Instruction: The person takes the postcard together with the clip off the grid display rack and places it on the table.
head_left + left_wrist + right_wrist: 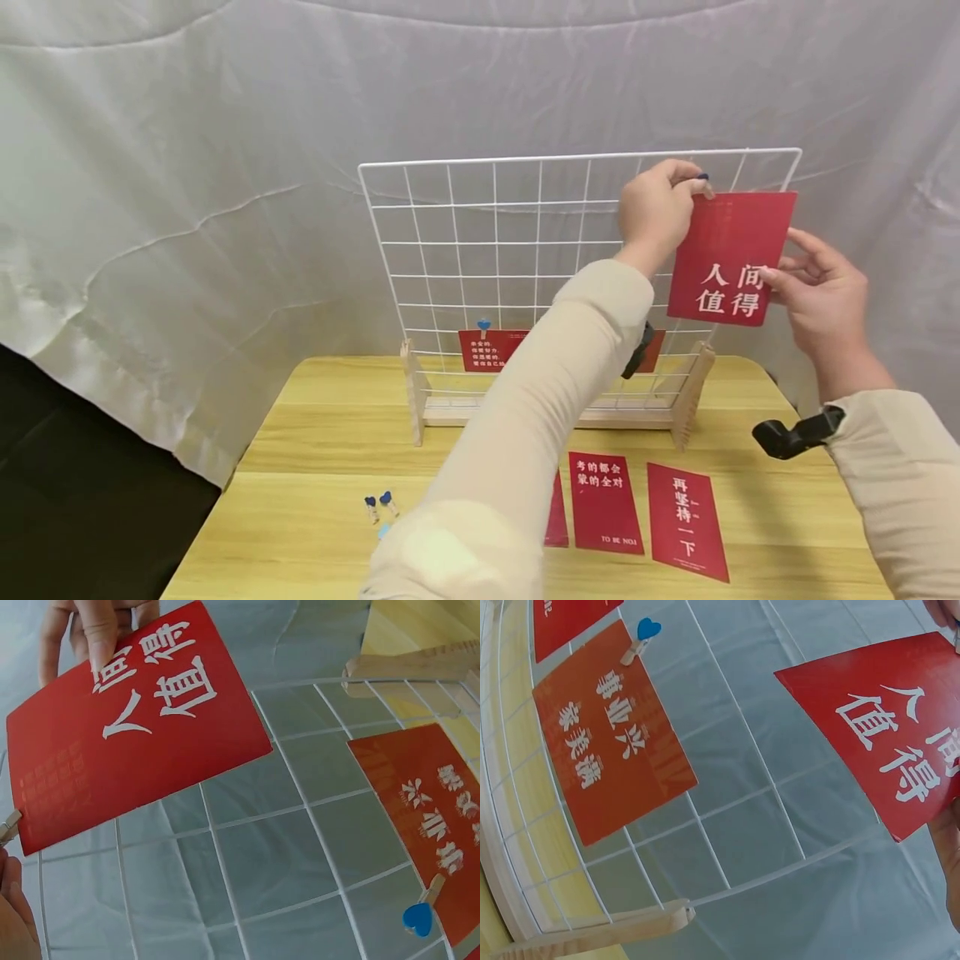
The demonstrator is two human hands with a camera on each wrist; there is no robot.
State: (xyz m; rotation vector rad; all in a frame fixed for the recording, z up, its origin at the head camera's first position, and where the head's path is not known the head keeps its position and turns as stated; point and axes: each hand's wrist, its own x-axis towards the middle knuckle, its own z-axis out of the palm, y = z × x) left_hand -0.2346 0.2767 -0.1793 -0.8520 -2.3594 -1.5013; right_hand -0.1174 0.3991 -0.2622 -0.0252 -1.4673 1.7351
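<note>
At the upper right of the white wire grid (540, 158), smooth red card (727, 246) held upright in front of the mesh, flat rectangle, white lettering. Left hand (656, 212) pinching a small wooden clip (10, 823) at the card's upper-left corner; can't tell if it bites the wire. Right hand (825, 292) grasping the card's right edge, thumb on the front, fingers behind. Lower on the grid: red card with text lines (487, 350) and matte-looking orange card (615, 735), the orange one with a blue heart clip (645, 637). Pale wood feet (414, 392) under the grid, wood-grain table (300, 467) below, wrinkled grey cloth (480, 83) behind. Left arm stretched diagonally up across the grid; right forearm rises from lower right, wrist bent inward.
</note>
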